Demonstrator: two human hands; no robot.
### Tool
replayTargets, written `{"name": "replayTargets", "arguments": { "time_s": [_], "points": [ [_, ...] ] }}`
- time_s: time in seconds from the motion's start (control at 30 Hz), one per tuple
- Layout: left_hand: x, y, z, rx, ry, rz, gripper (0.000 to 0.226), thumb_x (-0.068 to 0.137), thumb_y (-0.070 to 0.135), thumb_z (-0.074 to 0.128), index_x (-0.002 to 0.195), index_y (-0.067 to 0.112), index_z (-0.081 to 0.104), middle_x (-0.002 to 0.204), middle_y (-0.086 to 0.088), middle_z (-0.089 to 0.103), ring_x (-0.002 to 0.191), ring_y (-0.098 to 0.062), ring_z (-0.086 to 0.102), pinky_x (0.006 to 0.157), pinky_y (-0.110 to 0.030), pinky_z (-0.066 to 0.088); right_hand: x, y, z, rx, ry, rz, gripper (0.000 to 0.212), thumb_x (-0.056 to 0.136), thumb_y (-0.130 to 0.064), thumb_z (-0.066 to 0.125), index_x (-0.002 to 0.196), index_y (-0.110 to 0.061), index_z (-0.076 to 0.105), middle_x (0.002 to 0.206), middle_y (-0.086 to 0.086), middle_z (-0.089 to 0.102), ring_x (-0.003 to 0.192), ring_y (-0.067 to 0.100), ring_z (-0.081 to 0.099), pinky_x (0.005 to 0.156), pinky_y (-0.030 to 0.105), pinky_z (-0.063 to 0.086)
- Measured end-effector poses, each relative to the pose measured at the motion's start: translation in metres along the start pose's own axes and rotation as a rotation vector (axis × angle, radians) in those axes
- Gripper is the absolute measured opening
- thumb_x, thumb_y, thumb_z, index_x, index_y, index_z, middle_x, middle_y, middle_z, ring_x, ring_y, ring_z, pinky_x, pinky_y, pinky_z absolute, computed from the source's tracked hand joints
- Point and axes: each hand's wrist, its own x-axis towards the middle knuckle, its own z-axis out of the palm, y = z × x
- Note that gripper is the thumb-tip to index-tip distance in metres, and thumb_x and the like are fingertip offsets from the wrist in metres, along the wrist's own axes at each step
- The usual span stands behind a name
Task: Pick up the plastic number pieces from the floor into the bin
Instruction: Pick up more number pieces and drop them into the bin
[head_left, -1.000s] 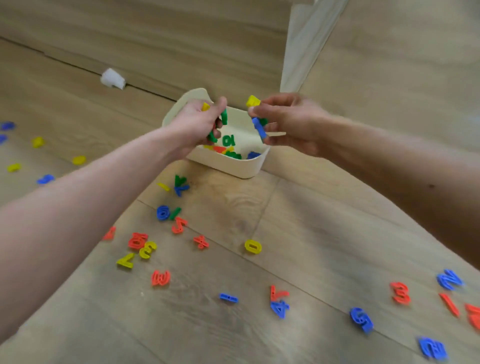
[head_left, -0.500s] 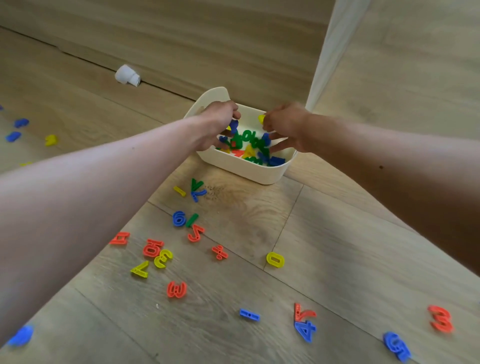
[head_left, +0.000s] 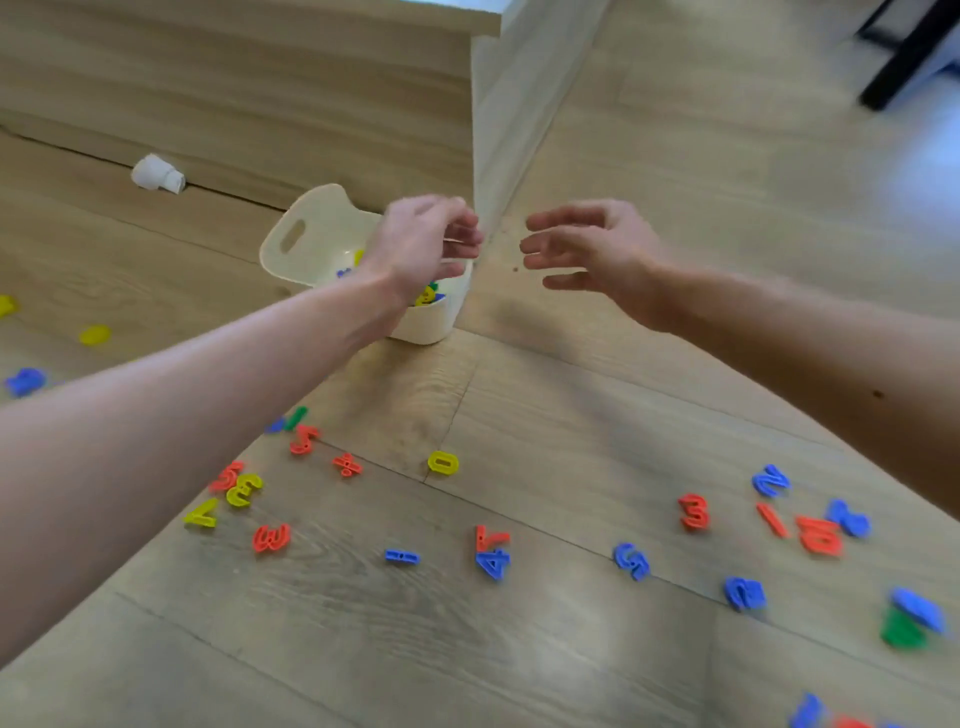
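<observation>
My left grip (head_left: 421, 244) and right grip (head_left: 597, 254) hang empty, fingers loosely spread, at the bin (head_left: 311, 213); the yellow 0 (head_left: 442, 462) lies below, nearer left.

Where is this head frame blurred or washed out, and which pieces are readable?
Head view: motion blur smears the lower right, where the green piece and blue piece are unreadable; glare whitens the floor top right; the wide-angle lens stretches the frame's edges; the yellow 0 and blue 4 read clearly.
</observation>
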Motion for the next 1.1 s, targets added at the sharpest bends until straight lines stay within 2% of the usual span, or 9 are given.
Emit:
{"name": "replayTargets", "arguments": {
  "time_s": [0.17,0.37,0.47,0.63,0.77,0.83,0.93,1.03,1.1],
  "points": [
    [-0.058,-0.007,0.089,-0.11,-0.178,-0.024,0.017,0.099,0.019,0.046,0.092,0.013,0.059,0.098,-0.011,0.067,0.098,-0.025,0.065,0.092,-0.04,0.05,-0.077,0.041,-0.079,-0.017,0.065,0.056,0.02,0.095,-0.007,0.057,0.11,-0.015,0.067,0.109,0.009,0.074,0.101,0.02,0.072,0.088,0.036,0.055],
    [-0.101,-0.028,0.162,-0.077,-0.35,-0.059,0.014,0.098,0.019,0.05,0.092,0.015,0.062,0.102,-0.011,0.07,0.102,-0.025,0.066,0.097,-0.047,0.05,-0.146,0.094,-0.154,0.062,0.296,0.129,0.021,0.094,-0.008,0.058,0.112,-0.011,0.068,0.11,0.011,0.074,0.101,0.023,0.072,0.095,0.043,0.054],
    [-0.114,-0.039,0.192,-0.066,-0.418,-0.08,0.013,0.097,0.019,0.051,0.093,0.015,0.064,0.102,-0.01,0.071,0.104,-0.025,0.067,0.097,-0.045,0.051,-0.171,0.123,-0.177,0.131,0.395,0.144,0.021,0.093,-0.007,0.058,0.111,-0.011,0.067,0.11,0.013,0.073,0.1,0.024,0.073,0.095,0.045,0.055],
    [-0.12,-0.056,0.246,0.03,-0.526,-0.076,0.013,0.097,0.017,0.053,0.098,0.012,0.065,0.104,-0.008,0.071,0.105,-0.02,0.066,0.094,-0.04,0.052,-0.199,0.167,-0.221,0.138,0.611,0.153,0.021,0.091,-0.003,0.056,0.103,-0.016,0.069,0.106,0.013,0.073,0.094,0.024,0.073,0.085,0.038,0.057],
    [-0.112,-0.07,0.277,0.205,-0.612,0.012,0.014,0.094,0.018,0.056,0.1,0.013,0.067,0.104,-0.008,0.071,0.102,-0.02,0.065,0.092,-0.034,0.052,-0.21,0.2,-0.259,-0.05,0.799,0.176,0.028,0.087,0.003,0.055,0.101,-0.017,0.068,0.099,0.011,0.072,0.085,0.018,0.068,0.074,0.031,0.055],
    [-0.106,-0.077,0.287,0.298,-0.636,0.057,0.013,0.093,0.018,0.057,0.1,0.014,0.066,0.099,-0.004,0.071,0.098,-0.017,0.065,0.085,-0.027,0.051,-0.212,0.216,-0.273,-0.208,0.81,0.191,0.029,0.084,0.001,0.06,0.1,-0.021,0.069,0.097,0.006,0.072,0.087,0.014,0.066,0.077,0.031,0.055],
    [-0.096,-0.091,0.295,0.482,-0.615,0.197,0.013,0.09,0.018,0.061,0.102,0.018,0.065,0.102,0.003,0.067,0.094,-0.012,0.062,0.083,-0.025,0.05,-0.21,0.232,-0.279,-0.47,0.702,0.182,0.034,0.08,0.002,0.062,0.107,-0.018,0.069,0.101,0.002,0.069,0.09,0.014,0.064,0.08,0.03,0.054],
    [-0.088,-0.108,0.3,0.702,-0.614,0.365,0.025,0.086,0.013,0.062,0.111,0.017,0.061,0.113,0.002,0.06,0.106,-0.013,0.053,0.087,-0.019,0.037,-0.199,0.244,-0.275,-0.653,0.554,0.134,0.037,0.077,0.0,0.064,0.11,-0.017,0.069,0.107,0.001,0.065,0.094,0.016,0.061,0.08,0.026,0.047],
    [-0.085,-0.117,0.301,0.849,-0.622,0.446,0.034,0.083,0.009,0.059,0.115,0.019,0.057,0.117,-0.001,0.055,0.113,-0.018,0.047,0.091,-0.025,0.038,-0.19,0.249,-0.273,-0.753,0.505,0.103,0.035,0.076,-0.003,0.065,0.108,-0.018,0.069,0.105,0.001,0.063,0.096,0.019,0.06,0.084,0.03,0.048]
  ]
}}
